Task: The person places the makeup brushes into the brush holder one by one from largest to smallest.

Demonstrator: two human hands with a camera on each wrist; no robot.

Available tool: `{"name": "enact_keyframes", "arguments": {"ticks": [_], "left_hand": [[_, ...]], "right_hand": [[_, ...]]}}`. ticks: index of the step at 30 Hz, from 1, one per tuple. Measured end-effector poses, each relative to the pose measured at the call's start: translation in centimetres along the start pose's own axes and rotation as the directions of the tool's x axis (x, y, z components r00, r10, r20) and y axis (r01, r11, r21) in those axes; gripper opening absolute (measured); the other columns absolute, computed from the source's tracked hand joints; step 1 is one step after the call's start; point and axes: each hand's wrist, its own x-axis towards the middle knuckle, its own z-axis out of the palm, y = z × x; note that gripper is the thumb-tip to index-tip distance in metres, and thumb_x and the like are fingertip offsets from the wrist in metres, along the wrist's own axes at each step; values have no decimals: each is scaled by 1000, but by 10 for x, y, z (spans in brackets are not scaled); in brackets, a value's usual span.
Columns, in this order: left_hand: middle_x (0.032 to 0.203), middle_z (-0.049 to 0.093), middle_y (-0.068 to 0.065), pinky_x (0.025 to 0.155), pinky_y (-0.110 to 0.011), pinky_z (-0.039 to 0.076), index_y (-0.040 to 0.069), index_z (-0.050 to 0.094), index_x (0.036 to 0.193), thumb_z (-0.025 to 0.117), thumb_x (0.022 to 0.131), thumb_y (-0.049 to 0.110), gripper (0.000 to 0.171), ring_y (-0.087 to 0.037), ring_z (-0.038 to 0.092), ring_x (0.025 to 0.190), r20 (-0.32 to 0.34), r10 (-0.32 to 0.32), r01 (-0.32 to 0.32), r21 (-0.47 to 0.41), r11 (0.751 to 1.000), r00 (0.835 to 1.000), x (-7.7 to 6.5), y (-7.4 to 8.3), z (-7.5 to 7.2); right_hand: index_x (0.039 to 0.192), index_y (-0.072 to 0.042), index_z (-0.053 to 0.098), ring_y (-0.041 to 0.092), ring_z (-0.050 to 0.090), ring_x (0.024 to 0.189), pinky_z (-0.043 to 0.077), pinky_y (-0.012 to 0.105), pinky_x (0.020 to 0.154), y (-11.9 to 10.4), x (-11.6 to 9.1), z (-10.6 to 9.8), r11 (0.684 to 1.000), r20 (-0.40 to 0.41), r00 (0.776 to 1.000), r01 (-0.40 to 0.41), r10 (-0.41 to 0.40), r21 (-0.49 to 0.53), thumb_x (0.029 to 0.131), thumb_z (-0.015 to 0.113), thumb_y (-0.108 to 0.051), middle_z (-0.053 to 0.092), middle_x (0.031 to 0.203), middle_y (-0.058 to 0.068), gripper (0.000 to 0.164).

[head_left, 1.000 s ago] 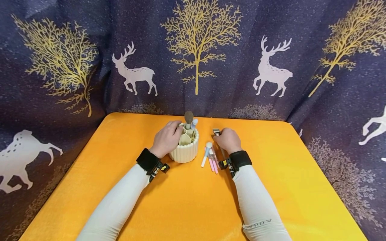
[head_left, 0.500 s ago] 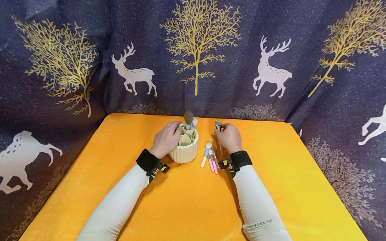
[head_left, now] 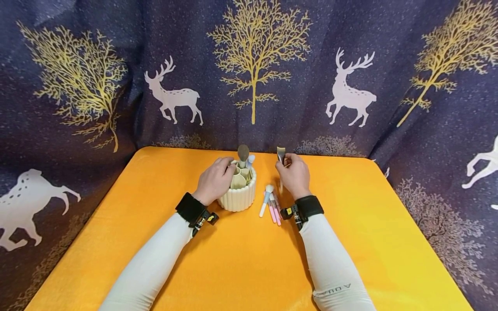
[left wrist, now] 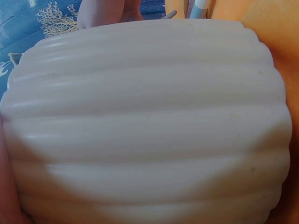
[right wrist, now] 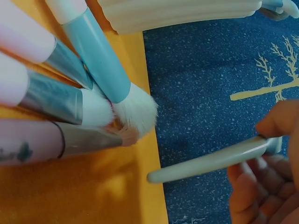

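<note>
A cream ribbed makeup brush holder with several compartments stands upright, filling most of the left wrist view. A large dark-bristled brush and a pale blue brush stick up from its far part. My left hand holds its left side, fingers at the rim. To the right, my right hand pinches a makeup brush with a pale handle, raised above the table. This brush's metal ferrule and flat bristles point up and away in the head view, its handle end downward.
Between the holder and my right hand lie a blue-and-white brush and several pink-handled brushes, their heads close together. Orange cloth covers the table. Behind its far edge hangs a dark curtain with deer and trees.
My right hand has lifted the makeup brush off the table and turned it more upright, bristles rising. The left hand and the holder stay where they were.
</note>
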Motion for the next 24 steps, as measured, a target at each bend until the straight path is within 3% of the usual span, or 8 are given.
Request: {"name": "enact_keyframes", "arguments": {"ticks": [10, 24], "left_hand": [[152, 64, -17, 106, -60, 54, 7, 59, 160, 41, 121, 39, 53, -38, 65, 133, -3, -2, 2, 1, 1000, 1000, -1, 0, 0], [152, 63, -17, 107, -59, 53, 7, 59, 160, 40, 121, 39, 54, -39, 64, 134, 5, 2, -3, 1, 1000, 1000, 0, -1, 0]], "right_hand": [[132, -3, 72, 33, 69, 102, 56, 46, 87, -2, -2, 4, 982, -32, 989, 147, -145, 119, 106, 77, -24, 71, 107, 12, 34], [131, -4, 73, 28, 70, 101, 51, 30, 75, -8, -6, 5, 935, -69, 965, 264, -255, 238, 105, 80, -18, 71, 109, 11, 30]]}}
